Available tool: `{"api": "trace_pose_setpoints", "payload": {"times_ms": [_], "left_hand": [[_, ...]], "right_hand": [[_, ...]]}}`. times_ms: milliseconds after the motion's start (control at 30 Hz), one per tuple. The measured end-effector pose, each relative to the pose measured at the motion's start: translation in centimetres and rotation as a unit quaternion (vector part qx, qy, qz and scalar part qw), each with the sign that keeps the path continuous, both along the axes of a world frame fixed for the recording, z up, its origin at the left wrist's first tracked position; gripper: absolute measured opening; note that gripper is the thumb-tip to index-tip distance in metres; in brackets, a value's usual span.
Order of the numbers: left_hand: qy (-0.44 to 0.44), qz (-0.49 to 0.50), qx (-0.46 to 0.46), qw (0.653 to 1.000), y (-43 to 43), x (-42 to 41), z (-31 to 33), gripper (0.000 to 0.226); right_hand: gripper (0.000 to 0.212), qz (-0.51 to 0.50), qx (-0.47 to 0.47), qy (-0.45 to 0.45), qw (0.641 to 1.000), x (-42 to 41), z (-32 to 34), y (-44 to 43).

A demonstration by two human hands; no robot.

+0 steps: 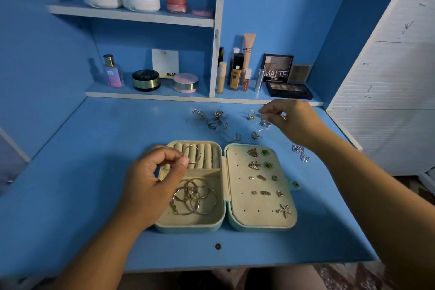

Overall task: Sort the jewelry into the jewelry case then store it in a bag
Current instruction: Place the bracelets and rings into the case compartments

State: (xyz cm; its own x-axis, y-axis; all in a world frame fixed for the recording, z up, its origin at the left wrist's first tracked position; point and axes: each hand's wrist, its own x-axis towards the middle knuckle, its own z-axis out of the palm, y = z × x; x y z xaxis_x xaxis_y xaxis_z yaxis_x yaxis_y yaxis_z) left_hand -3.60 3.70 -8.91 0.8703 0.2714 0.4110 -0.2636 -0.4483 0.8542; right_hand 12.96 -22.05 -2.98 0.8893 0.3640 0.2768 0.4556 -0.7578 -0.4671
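Observation:
An open mint jewelry case (pixel 224 223) lies on the blue desk. Its left half has ring rolls and a tray of several gold hoops (pixel 195 196); its right panel (pixel 244 202) carries several stud earrings. My left hand (pixel 155 179) hovers over the left half and pinches a gold hoop earring (pixel 194 154) above the ring rolls. My right hand (pixel 289 120) reaches to the far side and pinches a small silver piece (pixel 264 123) among loose rings. Tangled chains (pixel 217 122) lie behind the case.
A silver crystal piece (pixel 300 152) lies right of the case. Shelves at the back hold a perfume bottle (pixel 113 72), compacts, foundation tubes and an eyeshadow palette (pixel 289 90). A white slatted door (pixel 388 73) stands at right. The desk's front edge is near my body.

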Motion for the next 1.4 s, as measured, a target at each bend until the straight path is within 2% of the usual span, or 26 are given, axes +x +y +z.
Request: {"api": "trace_pose_setpoints", "payload": {"times_ms": [100, 167, 267, 333, 533, 633, 767, 900, 1067, 1167, 1267, 1400], "left_hand": [[-0.025, -0.006, 0.011, 1.000, 0.3, -0.1, 0.0, 0.019], [-0.038, -0.012, 0.029, 0.999, 0.6, -0.4, 0.1, 0.019], [-0.050, -0.024, 0.119, 0.991, 1.3, -1.5, 0.7, 0.020], [-0.036, -0.032, 0.192, 0.980, 2.0, -2.4, 1.1, 0.020], [0.011, -0.064, 0.370, 0.927, 2.6, -3.2, 1.8, 0.028], [0.013, -0.055, 0.411, 0.910, 2.3, -2.7, 2.2, 0.031], [0.034, -0.031, 0.422, 0.905, 1.8, -2.2, 2.6, 0.016], [0.068, -0.002, 0.415, 0.907, 1.7, -2.3, 2.2, 0.010], [0.046, 0.050, 0.292, 0.954, 3.4, -2.6, 1.5, 0.010], [0.070, 0.091, 0.257, 0.960, 5.2, -2.3, 0.8, 0.025], [0.134, 0.071, 0.273, 0.950, 6.1, -2.2, -0.5, 0.040], [0.172, 0.059, 0.297, 0.937, 6.3, -2.0, -1.4, 0.043]], "right_hand": [[0.025, 0.041, 0.001, -0.048, 0.998, -4.3, 0.3, 1.8], [0.019, 0.071, 0.042, -0.070, 0.994, -6.8, -0.3, 2.7], [0.010, 0.094, 0.089, -0.087, 0.988, -10.0, -1.8, 3.8], [0.011, 0.087, 0.118, -0.097, 0.984, -11.3, -3.1, 4.2], [0.008, 0.027, 0.195, -0.067, 0.978, -13.7, -4.9, 5.0], [0.008, -0.001, 0.205, -0.015, 0.979, -14.3, -4.6, 5.2], [0.005, -0.003, 0.188, 0.026, 0.982, -14.6, -4.5, 5.5], [0.005, 0.011, 0.163, 0.009, 0.987, -14.8, -4.5, 6.0], [0.006, 0.020, 0.124, -0.017, 0.992, -14.8, -4.4, 6.6], [0.007, 0.028, 0.102, -0.021, 0.994, -14.5, -4.1, 7.0], [0.008, 0.036, 0.070, -0.011, 0.997, -14.5, -3.9, 7.9], [0.009, 0.041, 0.040, 0.006, 0.998, -14.7, -4.3, 9.2]]}}
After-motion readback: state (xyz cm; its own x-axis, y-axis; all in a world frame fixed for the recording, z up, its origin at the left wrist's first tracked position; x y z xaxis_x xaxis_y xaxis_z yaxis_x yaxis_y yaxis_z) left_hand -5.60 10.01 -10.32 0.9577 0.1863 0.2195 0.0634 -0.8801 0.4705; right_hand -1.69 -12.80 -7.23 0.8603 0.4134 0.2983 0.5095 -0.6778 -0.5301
